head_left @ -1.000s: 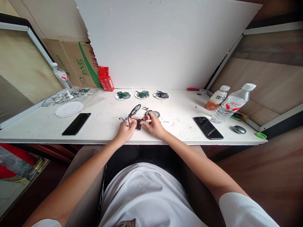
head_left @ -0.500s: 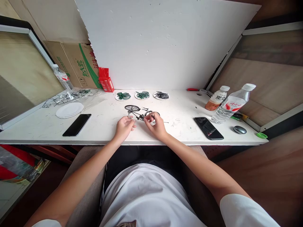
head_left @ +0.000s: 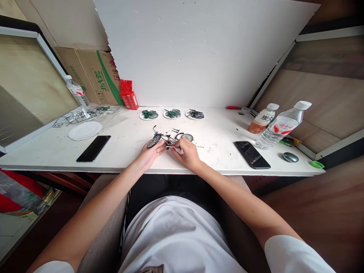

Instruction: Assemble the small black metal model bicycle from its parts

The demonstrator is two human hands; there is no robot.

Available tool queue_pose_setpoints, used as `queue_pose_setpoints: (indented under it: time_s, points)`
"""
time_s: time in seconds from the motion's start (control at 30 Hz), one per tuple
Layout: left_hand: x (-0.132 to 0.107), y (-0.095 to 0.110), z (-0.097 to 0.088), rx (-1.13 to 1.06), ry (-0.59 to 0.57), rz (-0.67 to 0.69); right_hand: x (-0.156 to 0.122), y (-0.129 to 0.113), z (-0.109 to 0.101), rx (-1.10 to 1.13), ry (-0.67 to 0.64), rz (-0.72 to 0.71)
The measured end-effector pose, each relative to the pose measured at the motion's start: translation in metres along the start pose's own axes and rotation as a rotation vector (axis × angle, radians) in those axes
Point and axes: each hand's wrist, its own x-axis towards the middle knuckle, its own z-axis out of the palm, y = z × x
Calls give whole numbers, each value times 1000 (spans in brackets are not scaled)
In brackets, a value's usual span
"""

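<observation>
A miniature black bicycle (head_left: 162,135) with one spoked front wheel (head_left: 154,140) stands out between my hands, its handlebar raised. My left hand (head_left: 149,156) grips it from the near left, the front wheel over the fingers. In my right hand (head_left: 186,153) is a small screwdriver (head_left: 176,147), its thin shaft lying level and its tip at the bicycle's pedal area. The fingertips hide where the tip touches. Just behind the right hand a loose spoked wheel (head_left: 187,137) and small black parts (head_left: 175,130) lie on the white table (head_left: 127,151).
Three plates (head_left: 148,118) of green and black parts stand at the back. Phones lie left (head_left: 93,148) and right (head_left: 251,154). Two bottles (head_left: 280,125) and a mouse (head_left: 290,157) are at right. Paper plates (head_left: 85,131) and part frames (head_left: 82,115) lie left.
The bicycle has been turned upright, its handlebar now showing and its front wheel nearer me. The screwdriver's shaft now shows against the bicycle's middle. The loose wheel has come into clearer view.
</observation>
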Motion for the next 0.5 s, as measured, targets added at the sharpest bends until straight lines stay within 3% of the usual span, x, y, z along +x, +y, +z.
queue_pose_setpoints:
  time_s: [0.13,0.3,0.5]
  points:
    - [-1,-1,1,-1,20,-15,-1,1,0,-30,20,15]
    - [-6,-4,3,168,-82,85,-2,1,2,-30,20,44]
    - [-6,-7,4,189,-62,138,-2,1,4,-17,34,35]
